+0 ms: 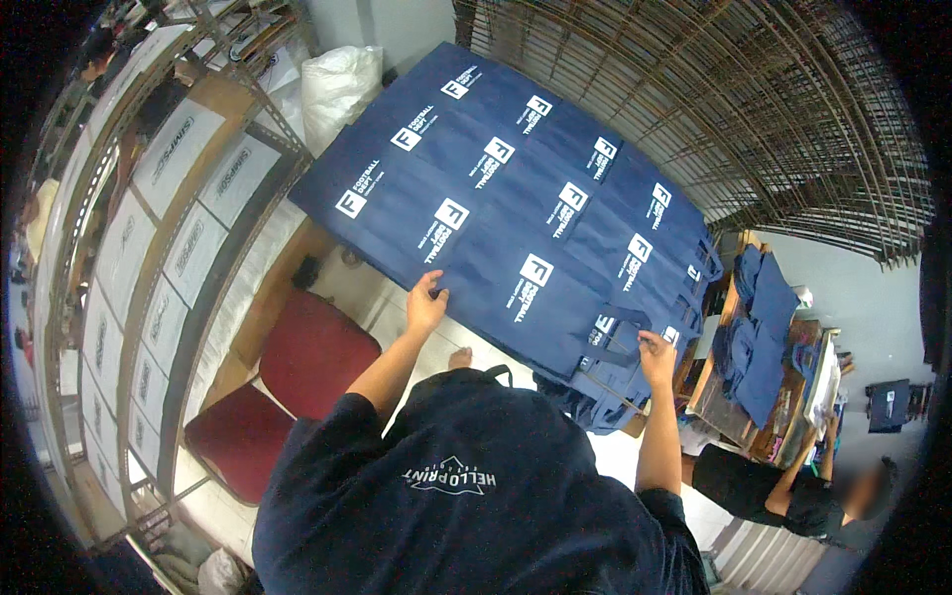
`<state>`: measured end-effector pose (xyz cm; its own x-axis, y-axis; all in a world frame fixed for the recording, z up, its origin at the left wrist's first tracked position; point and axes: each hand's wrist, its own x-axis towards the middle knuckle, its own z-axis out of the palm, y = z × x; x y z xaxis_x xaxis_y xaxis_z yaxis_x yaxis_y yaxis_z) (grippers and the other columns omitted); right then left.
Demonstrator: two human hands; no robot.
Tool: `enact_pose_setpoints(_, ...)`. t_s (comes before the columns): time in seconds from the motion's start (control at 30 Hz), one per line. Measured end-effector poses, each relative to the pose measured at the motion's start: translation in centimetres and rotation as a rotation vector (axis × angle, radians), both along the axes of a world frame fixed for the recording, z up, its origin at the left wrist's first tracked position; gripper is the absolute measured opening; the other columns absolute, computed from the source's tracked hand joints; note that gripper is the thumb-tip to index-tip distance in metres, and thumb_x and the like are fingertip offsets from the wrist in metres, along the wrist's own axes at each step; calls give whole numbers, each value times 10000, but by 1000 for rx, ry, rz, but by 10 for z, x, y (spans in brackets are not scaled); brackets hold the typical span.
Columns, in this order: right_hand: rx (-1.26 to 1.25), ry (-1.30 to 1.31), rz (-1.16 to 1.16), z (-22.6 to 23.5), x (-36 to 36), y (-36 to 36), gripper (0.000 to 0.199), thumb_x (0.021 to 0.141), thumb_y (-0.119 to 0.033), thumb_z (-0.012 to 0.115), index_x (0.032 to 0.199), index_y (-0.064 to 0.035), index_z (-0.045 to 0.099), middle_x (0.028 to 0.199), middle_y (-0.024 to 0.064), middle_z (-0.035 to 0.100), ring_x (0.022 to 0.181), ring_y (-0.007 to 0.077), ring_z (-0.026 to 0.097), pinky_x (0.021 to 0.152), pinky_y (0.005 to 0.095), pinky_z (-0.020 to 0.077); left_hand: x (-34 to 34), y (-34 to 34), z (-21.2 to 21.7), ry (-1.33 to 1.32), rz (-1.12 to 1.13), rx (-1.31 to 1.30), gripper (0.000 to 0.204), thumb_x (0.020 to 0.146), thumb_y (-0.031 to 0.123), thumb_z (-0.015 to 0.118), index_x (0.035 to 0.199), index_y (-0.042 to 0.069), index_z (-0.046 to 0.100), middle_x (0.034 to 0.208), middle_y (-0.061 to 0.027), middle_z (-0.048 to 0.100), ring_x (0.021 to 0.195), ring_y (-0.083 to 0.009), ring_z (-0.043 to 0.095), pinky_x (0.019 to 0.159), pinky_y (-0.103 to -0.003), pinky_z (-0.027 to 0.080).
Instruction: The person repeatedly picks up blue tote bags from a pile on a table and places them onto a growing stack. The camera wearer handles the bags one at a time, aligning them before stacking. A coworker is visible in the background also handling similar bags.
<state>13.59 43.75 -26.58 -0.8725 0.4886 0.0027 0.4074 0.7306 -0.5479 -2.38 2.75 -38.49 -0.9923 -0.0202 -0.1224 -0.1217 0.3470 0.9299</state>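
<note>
Navy fabric tote bags (pixel 471 283) with white prints lie side by side across a broad table, overlapping in rows. At the near edge of the bags, my left hand (pixel 424 305) hovers with thumb and forefinger apart, holding nothing that I can see. On the right, my right hand (pixel 656 359) pinches the dark handle (pixel 627 315) of a bag at the table's near right corner. More handles and bag edges hang in a bunch below that corner.
Stacked wire racks (pixel 714 89) lean over the far side. Red chairs (pixel 317 352) and a metal frame with printed panels (pixel 149 297) stand on the left. A white sack (pixel 340 94) sits behind. At right, a person (pixel 783 491) works beside a bench with navy bags (pixel 764 327).
</note>
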Motion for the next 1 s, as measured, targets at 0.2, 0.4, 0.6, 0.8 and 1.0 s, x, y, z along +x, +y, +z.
enact_pose_setpoints(0.2,70,-49,-47,-5,-3,-21,214,721,-26,568,913,-55,659,732,159,622,584,231,600,577,331,455,-6,-6,2,12,46,-179,384,715,109,678,1087,97,586,951,-183,627,903,-277,607,774,-352,473)
enact_pose_setpoints(0.4,117,-35,-37,-9,-5,-22,238,708,-30,555,924,-58,652,785,187,610,699,326,609,644,381,464,-22,-10,-3,48,3,-202,386,710,115,686,1081,68,590,1010,-159,628,906,-280,610,771,-350,476)
enact_pose_setpoints(0.6,157,17,-34,-23,2,-21,259,702,-38,547,942,-66,641,815,196,612,807,370,591,736,424,461,-22,-11,-4,56,-18,-186,381,711,115,683,1074,41,592,1002,-189,621,923,-306,606,800,-366,468)
enact_pose_setpoints(0.8,154,24,-52,-26,8,-24,252,709,-41,555,947,-69,635,913,199,613,864,383,577,804,428,449,-22,-11,4,30,-7,-236,380,714,132,689,1078,63,604,954,-198,626,877,-296,610,773,-364,473)
enact_pose_setpoints(1.0,151,18,-91,-36,16,-23,251,717,-28,557,952,-70,634,876,180,599,822,366,580,752,430,451,-24,-10,8,-16,-4,-260,406,697,140,712,1083,70,606,934,-192,630,841,-281,619,746,-357,481)
